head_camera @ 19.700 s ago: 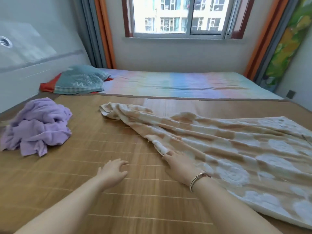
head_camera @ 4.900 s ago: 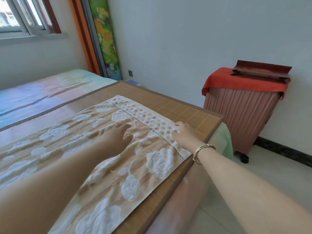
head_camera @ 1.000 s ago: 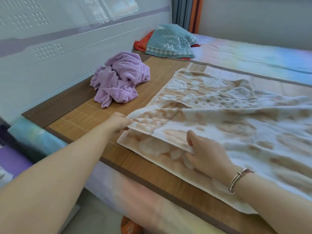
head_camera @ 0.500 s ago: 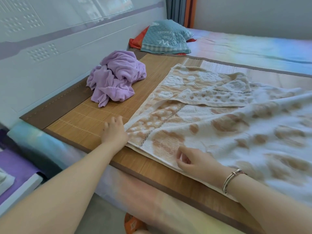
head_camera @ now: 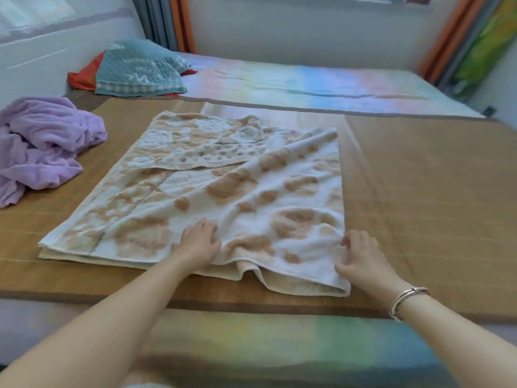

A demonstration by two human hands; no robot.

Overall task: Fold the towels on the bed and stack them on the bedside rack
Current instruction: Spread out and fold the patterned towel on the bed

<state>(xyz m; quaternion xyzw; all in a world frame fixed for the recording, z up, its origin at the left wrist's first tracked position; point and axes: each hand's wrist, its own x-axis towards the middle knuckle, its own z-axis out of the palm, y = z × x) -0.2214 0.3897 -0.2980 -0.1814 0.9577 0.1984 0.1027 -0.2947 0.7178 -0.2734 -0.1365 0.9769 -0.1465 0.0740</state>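
Step in hand: second fold of the beige floral towel (head_camera: pixel 223 191), judged about half folded.
Towel position: flat on the bamboo mat (head_camera: pixel 419 177) of the bed, near its front edge; a far flap lies turned over the top.
Left hand (head_camera: pixel 199 242): fingers extended, pressing on the towel's near middle; grip open, holding nothing.
Right hand (head_camera: pixel 361 260): fingers loosely curled at the near right corner, touching the fold; a pinch cannot be confirmed.
Defect: near hem bulges into a ridge between the hands.
Advice: smooth the ridge outward, align the edges, then fold.
Outstanding: purple towel (head_camera: pixel 42 144) lies crumpled at left, unfolded.
Rack: not in view.
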